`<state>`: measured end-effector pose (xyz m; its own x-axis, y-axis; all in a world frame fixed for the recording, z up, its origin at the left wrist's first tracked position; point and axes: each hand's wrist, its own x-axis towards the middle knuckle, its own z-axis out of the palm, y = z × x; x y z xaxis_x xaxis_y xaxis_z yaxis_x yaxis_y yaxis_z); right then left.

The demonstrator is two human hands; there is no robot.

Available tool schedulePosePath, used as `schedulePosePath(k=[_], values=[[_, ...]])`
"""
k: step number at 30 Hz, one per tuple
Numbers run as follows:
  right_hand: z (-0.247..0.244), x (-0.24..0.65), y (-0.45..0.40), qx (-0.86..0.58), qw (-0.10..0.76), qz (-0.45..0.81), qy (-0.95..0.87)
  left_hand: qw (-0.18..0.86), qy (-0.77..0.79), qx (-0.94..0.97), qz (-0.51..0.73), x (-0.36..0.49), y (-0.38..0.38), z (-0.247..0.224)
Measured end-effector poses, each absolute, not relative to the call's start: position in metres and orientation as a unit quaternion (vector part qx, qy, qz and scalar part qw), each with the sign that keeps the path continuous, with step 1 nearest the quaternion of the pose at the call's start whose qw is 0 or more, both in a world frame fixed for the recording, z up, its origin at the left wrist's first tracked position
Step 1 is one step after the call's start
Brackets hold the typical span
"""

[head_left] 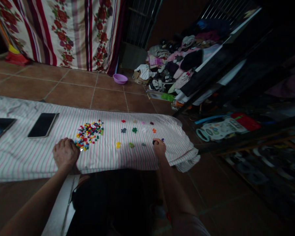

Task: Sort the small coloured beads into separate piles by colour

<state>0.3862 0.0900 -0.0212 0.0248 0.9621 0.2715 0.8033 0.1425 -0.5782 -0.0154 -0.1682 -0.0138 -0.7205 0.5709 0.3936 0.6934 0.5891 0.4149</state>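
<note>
A mixed pile of small coloured pieces (90,132) lies on the striped cloth (105,160). My left hand (66,152) rests at the pile's lower left edge, fingers curled; what they hold, if anything, is hidden. My right hand (159,147) is at the right, its fingers pinched on a small black piece (154,142). Between the hands lie small groups sorted by colour, among them yellow (118,145), light green (131,145), dark green (134,130), dark grey (123,130) and orange (154,130). A few blue pieces (162,140) sit just beyond my right hand.
Two phones, one (43,125) nearer the pile and one (1,127) at the far left, lie on the cloth. Beyond are a purple basin (120,78) on the tiled floor, a heap of clothes (177,62) and a floral curtain (71,32).
</note>
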Motion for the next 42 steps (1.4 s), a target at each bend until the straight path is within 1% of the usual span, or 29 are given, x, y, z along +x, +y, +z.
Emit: schedulePosePath(k=[5,12,15,18,20,23,28,31,36,42], values=[[-0.019,0.385,0.085,-0.627,0.315,0.111,-0.703,0.113,-0.890,-0.352,-0.267,-0.016,-0.167,-0.015],[-0.019,0.391,0.092,-0.627,0.321,0.124,-0.699,0.112,-0.898,-0.356,-0.232,-0.017,-0.166,-0.012],[-0.015,0.391,0.095,-0.619,0.327,0.093,-0.708,0.110,-0.900,-0.351,-0.234,-0.016,-0.166,-0.012],[-0.009,0.378,0.094,-0.591,0.351,0.047,-0.725,0.109,-0.898,-0.352,-0.241,-0.016,-0.165,-0.013],[-0.004,0.358,0.088,-0.560,0.364,0.045,-0.743,0.112,-0.897,-0.349,-0.248,-0.015,-0.165,-0.013],[0.002,0.312,0.073,-0.492,0.364,0.082,-0.786,0.115,-0.897,-0.345,-0.252,-0.015,-0.164,-0.014],[0.002,0.221,0.036,-0.335,0.336,0.178,-0.862,0.117,-0.896,-0.344,-0.257,-0.015,-0.164,-0.016],[-0.001,0.174,0.020,-0.284,0.295,0.218,-0.886,0.118,-0.893,-0.344,-0.265,-0.016,-0.164,-0.017],[-0.005,0.118,0.010,-0.284,0.227,0.219,-0.906,0.108,-0.894,-0.347,-0.263,-0.016,-0.163,-0.017],[-0.007,0.079,0.010,-0.320,0.210,0.213,-0.899,0.108,-0.891,-0.339,-0.282,-0.015,-0.163,-0.019]])
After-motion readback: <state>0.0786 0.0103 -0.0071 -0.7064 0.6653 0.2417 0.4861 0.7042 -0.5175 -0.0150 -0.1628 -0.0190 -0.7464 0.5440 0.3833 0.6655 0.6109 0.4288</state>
